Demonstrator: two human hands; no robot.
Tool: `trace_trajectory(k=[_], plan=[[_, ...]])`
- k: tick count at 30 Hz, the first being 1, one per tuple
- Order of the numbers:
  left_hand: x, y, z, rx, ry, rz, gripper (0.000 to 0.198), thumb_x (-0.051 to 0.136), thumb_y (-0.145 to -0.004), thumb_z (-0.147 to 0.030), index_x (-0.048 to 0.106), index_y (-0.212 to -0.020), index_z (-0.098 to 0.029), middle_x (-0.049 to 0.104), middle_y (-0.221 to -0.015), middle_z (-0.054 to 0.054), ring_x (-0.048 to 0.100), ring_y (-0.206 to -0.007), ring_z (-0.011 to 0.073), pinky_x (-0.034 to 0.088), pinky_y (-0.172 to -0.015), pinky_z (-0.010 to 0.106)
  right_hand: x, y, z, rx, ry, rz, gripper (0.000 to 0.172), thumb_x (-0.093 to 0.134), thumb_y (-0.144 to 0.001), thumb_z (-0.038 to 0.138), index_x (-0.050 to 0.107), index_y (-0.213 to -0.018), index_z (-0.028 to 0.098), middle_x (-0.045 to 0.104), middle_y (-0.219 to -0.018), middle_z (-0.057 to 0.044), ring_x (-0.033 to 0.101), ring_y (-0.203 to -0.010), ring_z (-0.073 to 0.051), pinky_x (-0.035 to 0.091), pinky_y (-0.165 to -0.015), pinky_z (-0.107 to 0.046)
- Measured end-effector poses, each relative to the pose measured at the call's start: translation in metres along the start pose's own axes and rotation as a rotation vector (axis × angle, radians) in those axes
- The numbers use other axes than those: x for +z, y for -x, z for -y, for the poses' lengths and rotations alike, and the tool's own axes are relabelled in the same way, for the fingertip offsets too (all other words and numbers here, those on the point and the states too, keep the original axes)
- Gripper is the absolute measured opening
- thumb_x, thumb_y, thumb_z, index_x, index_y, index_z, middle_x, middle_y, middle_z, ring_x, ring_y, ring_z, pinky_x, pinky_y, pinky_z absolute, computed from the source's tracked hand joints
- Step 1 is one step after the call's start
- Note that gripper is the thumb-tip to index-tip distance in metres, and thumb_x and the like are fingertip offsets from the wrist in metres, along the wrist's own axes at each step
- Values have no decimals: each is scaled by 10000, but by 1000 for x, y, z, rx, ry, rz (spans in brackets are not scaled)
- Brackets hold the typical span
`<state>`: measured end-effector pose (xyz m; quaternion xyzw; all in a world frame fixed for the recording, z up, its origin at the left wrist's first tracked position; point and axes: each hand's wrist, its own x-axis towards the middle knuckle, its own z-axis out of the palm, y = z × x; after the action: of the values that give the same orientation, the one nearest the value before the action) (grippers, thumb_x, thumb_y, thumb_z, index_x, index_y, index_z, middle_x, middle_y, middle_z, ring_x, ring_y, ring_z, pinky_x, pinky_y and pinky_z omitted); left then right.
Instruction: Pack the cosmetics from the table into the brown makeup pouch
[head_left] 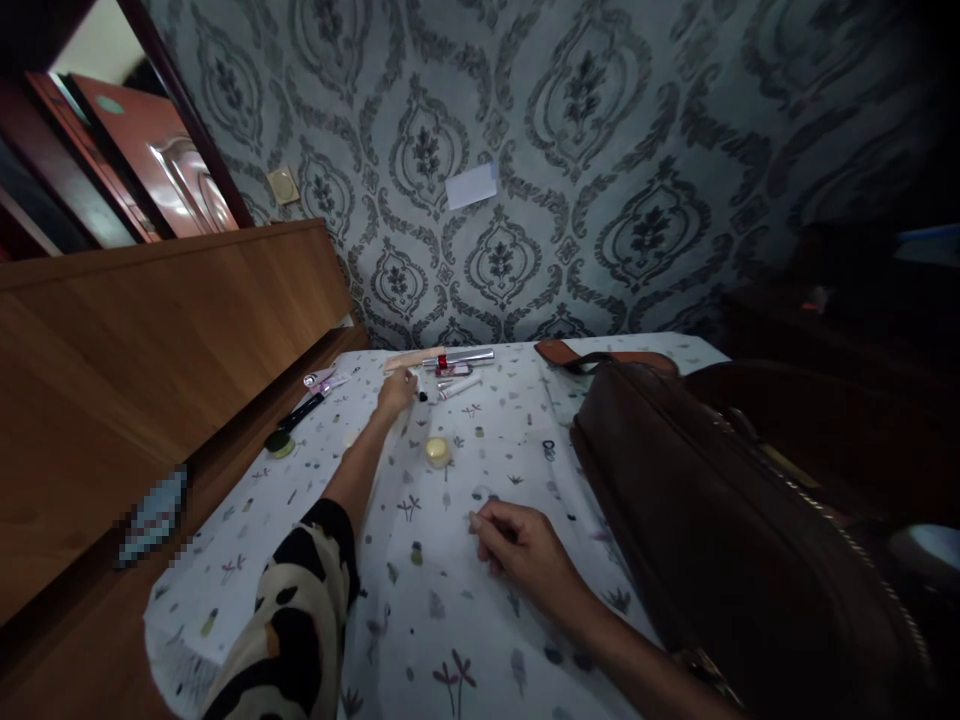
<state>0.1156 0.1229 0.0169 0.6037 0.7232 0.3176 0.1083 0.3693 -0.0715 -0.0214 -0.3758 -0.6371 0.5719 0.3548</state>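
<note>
My left hand (397, 390) reaches to the back of the white patterned tablecloth, its fingers bent together; what they hold, if anything, is too small to tell. Against its fingertips is a small pale tube with a black end (422, 394). A silver tube (471, 356), a dark pink-edged item (454, 370) and a white tube (459, 387) lie just to its right. Behind the hand sits a flat peach-coloured strip (412, 358). My right hand (517, 540) is loosely curled above the cloth, with nothing visible in it. A yellow-lidded jar (437, 452) stands between both hands.
A large dark brown leather bag (705, 520) with a tan strap (615, 357) takes up the right side. On the left lie a dark-lidded jar (280, 443), a black stick (301, 411) and pinkish items (324, 381). A wooden board (172, 330) borders the left; patterned wallpaper rises behind.
</note>
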Motion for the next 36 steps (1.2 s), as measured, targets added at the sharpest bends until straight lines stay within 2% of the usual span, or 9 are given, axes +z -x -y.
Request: trace_trajectory(k=[5,9,15,19,23,28,30,33,36], plan=[[-57,2,25,-60,-11,-1,352,601,-963,-379,587,-1237,-157,645,-1169,86,664,-966,197,585,-823,394,0,0,-2,-8,8,-11,368,525,-783,513,551,-629,180,553,-570,-4,491,-485,-109,381,-485,-230],[-84,32,56,-44,-57,40,311,590,-970,-384,618,-1170,-148,666,-1100,73,669,-926,184,584,-808,381,0,-1,-3,-13,5,-5,350,551,-786,500,577,-648,179,561,-564,-1,489,-474,-109,380,-475,-229],[-71,94,93,30,-104,98,383,547,-980,-420,601,-1259,-162,603,-1351,124,569,-1255,263,437,-1083,515,0,-1,-3,-26,13,-4,365,561,-792,508,564,-628,182,562,-555,1,486,-465,-107,379,-471,-229],[-61,111,96,44,-116,120,474,402,-1007,-465,572,-1329,-161,568,-1436,132,482,-1374,245,337,-1178,411,0,-1,-4,-43,28,2,369,574,-801,513,572,-639,182,573,-553,-2,483,-458,-105,380,-475,-233],[-56,118,84,68,-114,159,490,373,-1007,-464,535,-1395,-211,497,-1525,74,384,-1459,213,274,-1213,348,-1,0,-2,-45,20,12,379,597,-804,517,559,-626,185,569,-553,-4,482,-464,-107,377,-472,-235],[-57,119,67,75,-125,171,492,228,-1057,-404,507,-1434,-255,576,-1456,46,532,-1338,165,401,-1120,292,0,0,-3,-54,6,13,379,600,-805,517,555,-622,188,563,-548,-3,477,-461,-105,368,-459,-229],[-61,117,63,56,-175,168,499,207,-1061,-382,563,-1373,-225,642,-1369,60,593,-1249,168,444,-1068,296,0,-1,-4,-62,15,13,376,594,-814,498,549,-610,186,564,-545,-5,478,-463,-103,364,-458,-226],[-67,118,57,5,-301,166,437,330,-1046,-410,679,-1134,-162,708,-1186,99,640,-1131,210,474,-1024,384,-1,-1,-6,-74,23,14,356,581,-828,472,556,-621,184,571,-550,-7,485,-461,-104,372,-463,-230],[-69,125,46,-13,-423,167,389,434,-1017,-448,682,-1018,-148,713,-1084,101,656,-1072,233,483,-985,456,-1,-1,-5,-75,20,15,366,585,-832,476,552,-618,182,567,-554,-4,487,-463,-104,382,-473,-233]])
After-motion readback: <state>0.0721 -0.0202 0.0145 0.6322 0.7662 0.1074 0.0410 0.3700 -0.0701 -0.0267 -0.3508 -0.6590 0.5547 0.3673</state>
